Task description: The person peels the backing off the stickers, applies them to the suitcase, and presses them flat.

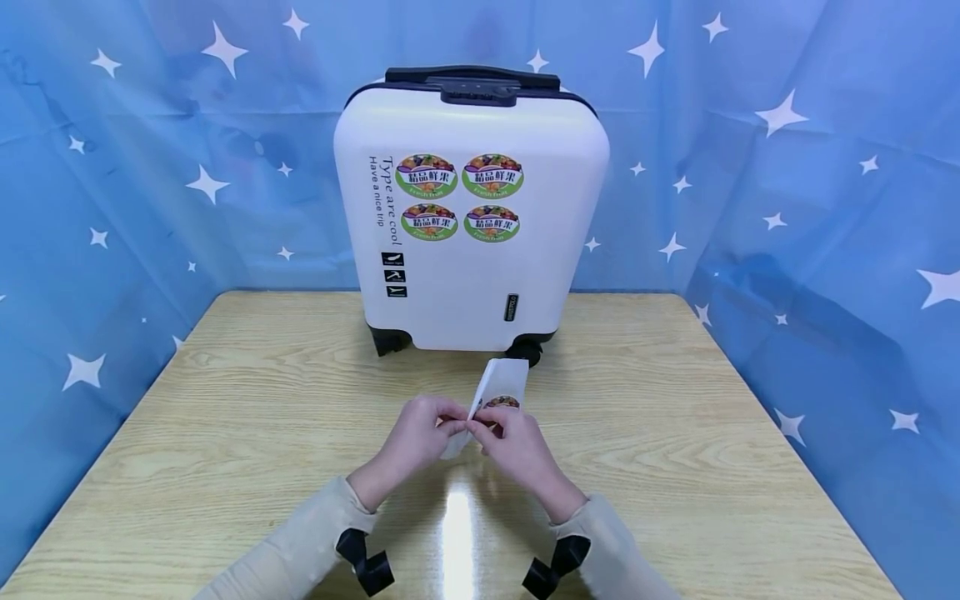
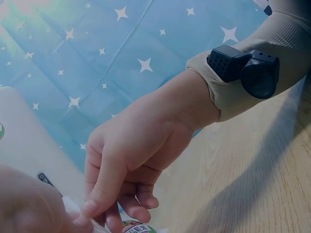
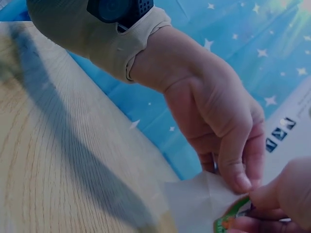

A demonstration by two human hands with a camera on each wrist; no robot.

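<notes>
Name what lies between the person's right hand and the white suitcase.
In the head view, a white sheet with a partly covered fruit label shows between the right hand and the white suitcase.

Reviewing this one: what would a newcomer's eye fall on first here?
First, the white suitcase standing toward the back of the table, with four oval fruit stickers on its upper front. In front of it, the left grip and right grip pinch a white paper strip. A blue star-patterned curtain hangs behind and at both sides.
</notes>
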